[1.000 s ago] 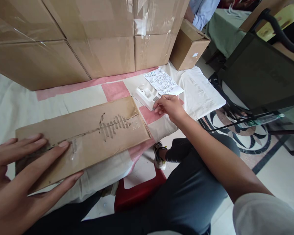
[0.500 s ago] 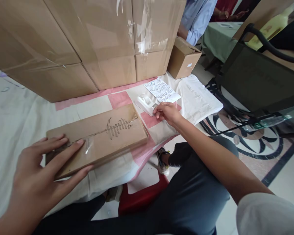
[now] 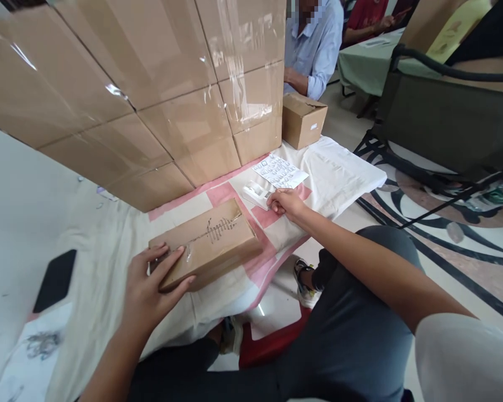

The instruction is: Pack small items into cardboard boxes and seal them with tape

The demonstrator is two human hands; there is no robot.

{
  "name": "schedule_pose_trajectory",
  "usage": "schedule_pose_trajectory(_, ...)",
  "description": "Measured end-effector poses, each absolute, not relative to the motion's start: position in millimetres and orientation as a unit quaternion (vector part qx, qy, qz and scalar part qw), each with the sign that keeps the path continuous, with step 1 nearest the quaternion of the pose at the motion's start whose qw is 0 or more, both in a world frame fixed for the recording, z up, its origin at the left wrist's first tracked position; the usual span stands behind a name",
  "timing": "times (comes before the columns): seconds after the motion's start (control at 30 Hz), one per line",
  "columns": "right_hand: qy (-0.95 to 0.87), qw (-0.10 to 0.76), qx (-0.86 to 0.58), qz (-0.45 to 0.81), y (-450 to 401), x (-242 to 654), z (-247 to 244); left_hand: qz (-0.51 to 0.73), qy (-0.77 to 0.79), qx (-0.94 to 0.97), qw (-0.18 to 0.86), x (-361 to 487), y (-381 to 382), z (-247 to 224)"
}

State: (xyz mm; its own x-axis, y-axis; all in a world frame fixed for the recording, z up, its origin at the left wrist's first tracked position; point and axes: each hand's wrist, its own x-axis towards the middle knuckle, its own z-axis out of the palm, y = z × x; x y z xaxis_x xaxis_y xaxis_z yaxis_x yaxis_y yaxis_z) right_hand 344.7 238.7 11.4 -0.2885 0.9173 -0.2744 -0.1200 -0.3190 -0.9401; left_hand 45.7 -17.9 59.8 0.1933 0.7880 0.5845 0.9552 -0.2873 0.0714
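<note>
A long cardboard box (image 3: 207,240) with a torn, ribbed patch and clear tape on top lies on the cloth-covered table. My left hand (image 3: 153,279) rests on its near-left end, fingers spread over the top and thumb along the front edge. Farther right, a white tape dispenser (image 3: 255,194) stands on the pink-and-white cloth. My right hand (image 3: 288,204) is at the dispenser's cutter end with fingers curled together; what they pinch is too small to make out. Behind the dispenser lies a sheet of paper (image 3: 283,170) with small drawn or printed shapes.
Stacked taped cartons (image 3: 184,128) form a wall along the table's back. A smaller carton (image 3: 304,120) stands at the far right corner, by a person in a blue shirt (image 3: 318,56). A dark phone-like slab (image 3: 55,281) lies left. A dark folding chair (image 3: 444,123) stands right.
The view has shifted left and back, so more of the carton wall and the dark slab show. Both hands keep their places, left on the box and right at the dispenser.
</note>
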Motion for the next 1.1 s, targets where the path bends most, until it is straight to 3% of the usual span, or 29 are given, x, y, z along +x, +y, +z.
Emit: schedule_pose_trajectory(1.1,-0.479,0.38,-0.435,0.661,232,350,6,-0.246,-0.591,-0.745,0.189,50,-5,64)
